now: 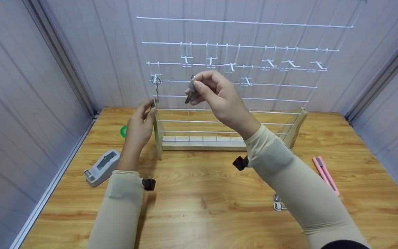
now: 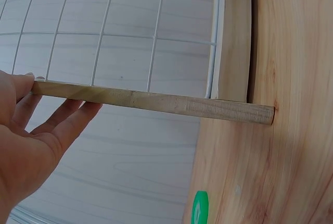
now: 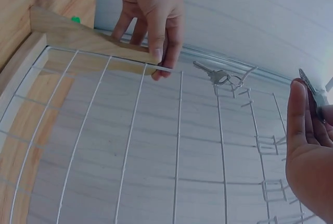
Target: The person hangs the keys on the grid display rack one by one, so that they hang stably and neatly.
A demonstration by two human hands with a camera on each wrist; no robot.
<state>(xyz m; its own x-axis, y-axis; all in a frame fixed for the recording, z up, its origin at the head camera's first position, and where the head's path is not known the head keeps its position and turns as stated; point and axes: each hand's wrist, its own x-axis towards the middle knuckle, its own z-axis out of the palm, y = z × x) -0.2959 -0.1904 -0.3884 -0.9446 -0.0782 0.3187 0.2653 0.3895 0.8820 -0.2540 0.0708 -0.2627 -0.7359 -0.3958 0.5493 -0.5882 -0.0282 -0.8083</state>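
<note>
A white wire grid rack (image 1: 226, 131) stands on the table between wooden side posts. My left hand (image 1: 140, 126) grips the top of the left wooden post (image 2: 156, 102), thumb on one side and fingers on the other. Pinched between the thumb and fingers of my right hand (image 1: 221, 98) is a key (image 1: 191, 91) with a ring, held up in front of the grid. Another key (image 3: 209, 73) hangs by its ring from the leftmost hook (image 1: 155, 75), just above my left hand. Several more white hooks (image 1: 231, 66) sit along the grid.
A green tape roll (image 1: 123, 131) and a grey case with a dark slot (image 1: 103, 166) lie at the left. On the right are a pink utility knife (image 1: 325, 175) and small metal pieces (image 1: 278, 204), partly behind my right forearm. Panelled walls enclose the table.
</note>
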